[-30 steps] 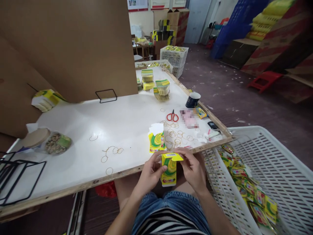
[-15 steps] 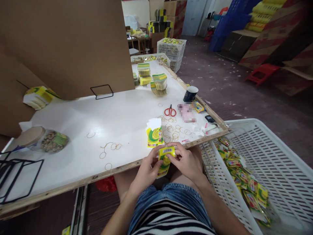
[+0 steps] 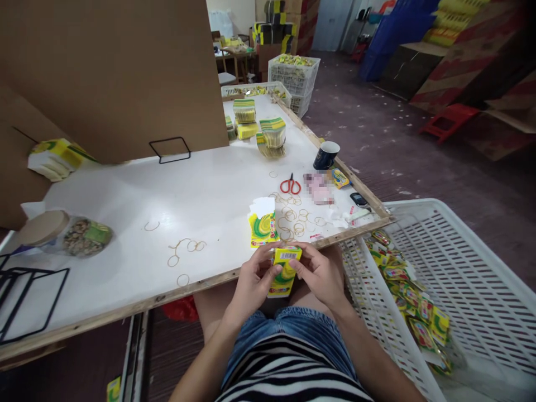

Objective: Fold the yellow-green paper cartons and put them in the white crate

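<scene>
Both forearms reach forward from the lap and angle inward, the left hand and right hand meeting at a small yellow-and-green carton. The left hand grips its left side, thumb across the front and fingers behind; the right hand pinches the upper right, thumb pressed on the front just below the top panel. The carton is held over the lap, just in front of the bench's wooden edge, its top tilted away. A barcode is printed on that top panel (its digits are too small to read), and multicoloured lettering near the base is likewise illegible. Just beyond the hands, a flattened carton with a matching swirl lies near the edge, beside loose rubber bands and red-handled scissors. Leftward, a broad white stretch of bench runs to an upright cardboard sheet; a white plastic basket crowds the right corner.
</scene>
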A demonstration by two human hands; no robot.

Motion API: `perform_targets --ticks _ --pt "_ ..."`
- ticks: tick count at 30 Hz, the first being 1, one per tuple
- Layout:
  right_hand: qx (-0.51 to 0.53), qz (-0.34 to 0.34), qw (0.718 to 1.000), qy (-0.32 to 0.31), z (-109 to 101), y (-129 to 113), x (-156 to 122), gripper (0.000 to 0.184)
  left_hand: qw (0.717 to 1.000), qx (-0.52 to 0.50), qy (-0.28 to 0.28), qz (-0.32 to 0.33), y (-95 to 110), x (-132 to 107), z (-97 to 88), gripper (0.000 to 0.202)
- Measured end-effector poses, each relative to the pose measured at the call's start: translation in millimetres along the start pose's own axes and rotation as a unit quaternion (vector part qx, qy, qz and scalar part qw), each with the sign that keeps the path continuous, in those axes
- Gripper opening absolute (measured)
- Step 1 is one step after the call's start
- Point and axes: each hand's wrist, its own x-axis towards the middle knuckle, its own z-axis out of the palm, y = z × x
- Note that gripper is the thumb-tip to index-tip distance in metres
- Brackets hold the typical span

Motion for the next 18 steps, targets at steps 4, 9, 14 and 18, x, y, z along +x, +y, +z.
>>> perform_targets --ticks 4,9,14,18 --pt "0.141 -0.056 0.952 0.266 -19 11 5 0.034 0.96 0.197 0.187 0.068 -15 17 -15.4 0.036" --pt "0.237 0.0 0.936 0.258 -26 18 12 0.04 0.918 0.321 0.232 -0.012 -44 41 -45.0 0.021" --pt "0.177 0.056 0.965 0.184 5 17 2 0.028 0.938 0.281 0.204 -0.015 -35 32 -45.0 0.018" --pt "0.005 -0.055 0.987 0.149 20 0 2 0.025 0.983 0.146 0.104 0.034 -11 8 -29.6 0.019"
